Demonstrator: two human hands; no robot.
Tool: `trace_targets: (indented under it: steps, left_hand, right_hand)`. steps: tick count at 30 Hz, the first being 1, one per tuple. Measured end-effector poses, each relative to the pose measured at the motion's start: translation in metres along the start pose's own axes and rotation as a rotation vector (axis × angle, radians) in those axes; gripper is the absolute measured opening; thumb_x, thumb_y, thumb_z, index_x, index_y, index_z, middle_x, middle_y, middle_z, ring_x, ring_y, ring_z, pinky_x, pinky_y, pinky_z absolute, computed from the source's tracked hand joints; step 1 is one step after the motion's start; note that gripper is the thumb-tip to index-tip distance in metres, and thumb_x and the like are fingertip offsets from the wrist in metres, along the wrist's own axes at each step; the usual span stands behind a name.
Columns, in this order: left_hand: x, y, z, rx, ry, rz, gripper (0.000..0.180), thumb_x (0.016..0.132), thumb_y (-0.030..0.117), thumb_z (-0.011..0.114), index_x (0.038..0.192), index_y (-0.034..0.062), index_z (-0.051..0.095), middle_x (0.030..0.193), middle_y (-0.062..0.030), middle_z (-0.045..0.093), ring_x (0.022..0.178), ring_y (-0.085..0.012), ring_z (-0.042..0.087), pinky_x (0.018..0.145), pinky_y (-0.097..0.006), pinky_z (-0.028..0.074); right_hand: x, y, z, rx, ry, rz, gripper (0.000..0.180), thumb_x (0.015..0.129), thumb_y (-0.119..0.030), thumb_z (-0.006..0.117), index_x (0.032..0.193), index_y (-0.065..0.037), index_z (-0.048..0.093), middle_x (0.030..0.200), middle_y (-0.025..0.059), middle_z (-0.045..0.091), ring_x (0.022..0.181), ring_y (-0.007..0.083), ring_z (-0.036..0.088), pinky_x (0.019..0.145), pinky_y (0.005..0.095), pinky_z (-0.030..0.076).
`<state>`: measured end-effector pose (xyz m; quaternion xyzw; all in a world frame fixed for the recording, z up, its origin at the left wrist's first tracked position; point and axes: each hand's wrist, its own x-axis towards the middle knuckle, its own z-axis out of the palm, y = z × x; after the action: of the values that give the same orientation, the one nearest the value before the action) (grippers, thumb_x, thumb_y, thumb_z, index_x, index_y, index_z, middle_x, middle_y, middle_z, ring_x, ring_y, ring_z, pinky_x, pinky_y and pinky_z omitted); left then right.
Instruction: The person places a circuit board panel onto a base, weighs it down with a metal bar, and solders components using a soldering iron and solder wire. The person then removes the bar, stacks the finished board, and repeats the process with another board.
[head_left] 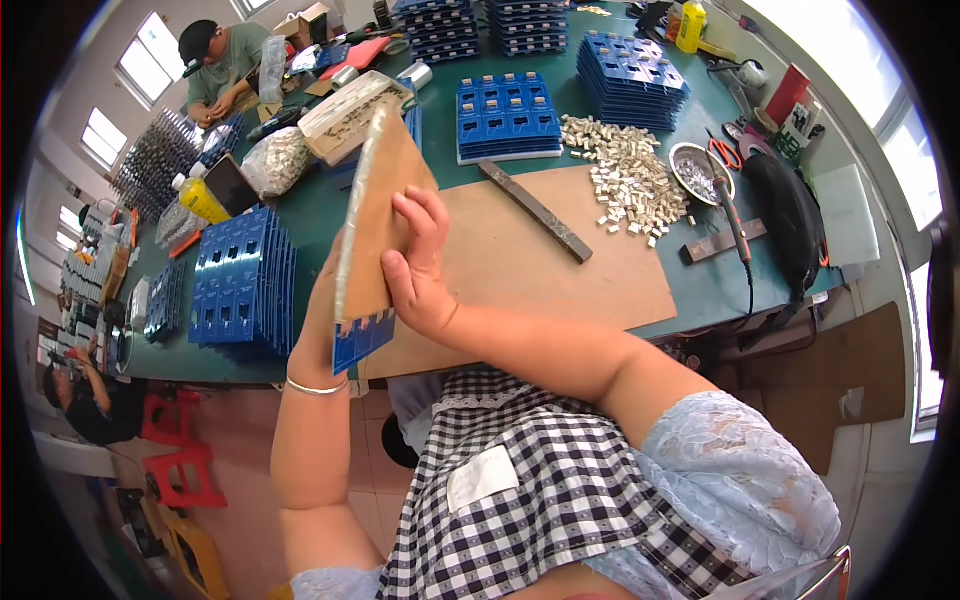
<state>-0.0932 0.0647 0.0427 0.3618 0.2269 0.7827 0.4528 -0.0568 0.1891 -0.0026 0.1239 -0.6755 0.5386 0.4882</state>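
Observation:
A brown board point(385, 190) is raised on edge over the near side of the green table point(470, 190), pressed against a blue plastic tray point(362, 340) whose lower end sticks out below it. My left hand point(322, 300) grips the pair from behind, a thin bracelet on its wrist. My right hand point(418, 262) lies flat on the board's front face, fingers pointing up. Both hands together clamp the board and tray.
A brown mat point(560, 270) with a dark metal bar point(535, 210) lies ahead. Small white parts point(630, 180) are heaped beside a metal bowl point(700, 172). Blue tray stacks point(245, 280) stand left and at the back point(508, 118). Another person point(222, 65) works far left.

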Motion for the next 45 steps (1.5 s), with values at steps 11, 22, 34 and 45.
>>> trace_targets:
  steps: [11, 22, 34, 45]
  left_hand:
    - [0.035, -0.080, 0.051, 1.691, 0.334, -0.012, 0.038, 0.096, 0.020, 0.047, 0.133, 0.0144, 0.050, 0.133, -0.0152, 0.045, 0.120, -0.0357, 0.041, 0.104, -0.041, 0.032]
    - [0.028, -0.095, 0.028, 2.151, 0.263, -0.306, 0.039, 0.089, 0.025, 0.057, 0.128, 0.0285, 0.054, 0.137, -0.0052, 0.041, 0.125, -0.0395, 0.033, 0.096, -0.069, 0.025]
    - [0.033, -0.106, 0.020, 2.209, 0.336, -0.341, 0.039, 0.089, 0.024, 0.058, 0.128, 0.0301, 0.054, 0.138, -0.0039, 0.040, 0.128, -0.0386, 0.031, 0.098, -0.070, 0.020]
    - [0.032, -0.110, 0.021, 2.225, 0.325, -0.318, 0.038, 0.090, 0.026, 0.056, 0.128, 0.0302, 0.053, 0.138, -0.0042, 0.039, 0.128, -0.0389, 0.030, 0.098, -0.071, 0.021]
  right_hand:
    - [-0.050, -0.057, -0.158, 0.422, -0.275, 0.770, 0.056, 0.089, 0.004, 0.045, 0.138, -0.002, 0.019, 0.135, 0.0132, 0.036, 0.126, 0.0251, 0.040, 0.105, 0.0400, 0.036]
    - [-0.013, -0.053, -0.191, 0.712, -0.537, 1.807, 0.033, 0.092, -0.021, 0.049, 0.117, 0.002, 0.046, 0.099, 0.0148, 0.060, 0.074, 0.0220, 0.064, 0.068, 0.0321, 0.056]
    - [0.068, -0.019, -0.212, -0.839, -1.022, 0.466, 0.027, 0.087, -0.026, 0.057, 0.109, -0.010, 0.061, 0.104, 0.0145, 0.064, 0.088, 0.0270, 0.065, 0.071, 0.0365, 0.053]
    - [0.076, 0.074, -0.175, -1.006, -1.044, 0.530, 0.038, 0.077, -0.031, 0.059, 0.107, -0.007, 0.062, 0.092, 0.0176, 0.067, 0.086, 0.0328, 0.064, 0.074, 0.0423, 0.051]
